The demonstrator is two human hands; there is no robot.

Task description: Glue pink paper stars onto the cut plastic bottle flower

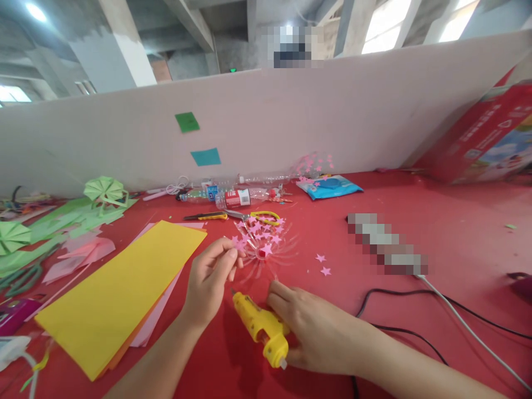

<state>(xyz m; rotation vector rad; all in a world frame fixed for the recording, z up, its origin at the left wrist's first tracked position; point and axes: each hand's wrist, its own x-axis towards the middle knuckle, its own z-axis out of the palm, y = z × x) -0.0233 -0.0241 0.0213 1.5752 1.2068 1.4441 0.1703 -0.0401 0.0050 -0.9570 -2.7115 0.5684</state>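
My right hand (305, 327) is wrapped round a yellow hot glue gun (261, 327), its nozzle pointing up and left toward my other hand. Pinched between the thumb and fingers of my left hand (214, 277) is a pink paper star (240, 244). Just beyond both hands lies a clear plastic bottle piece cut into spread strips (286, 252), with several pink stars on it and a red spot at its middle. Two loose pink stars (325, 271) rest on the red table to its right.
Yellow paper sheets (124, 293) lie at left, near green paper and scissors (25, 280). Behind are a box cutter (205, 216), yellow-handled scissors (266, 215), plastic bottles (236, 197) and a blue wipes pack (332, 187). A black cord (399, 291) crosses the right side.
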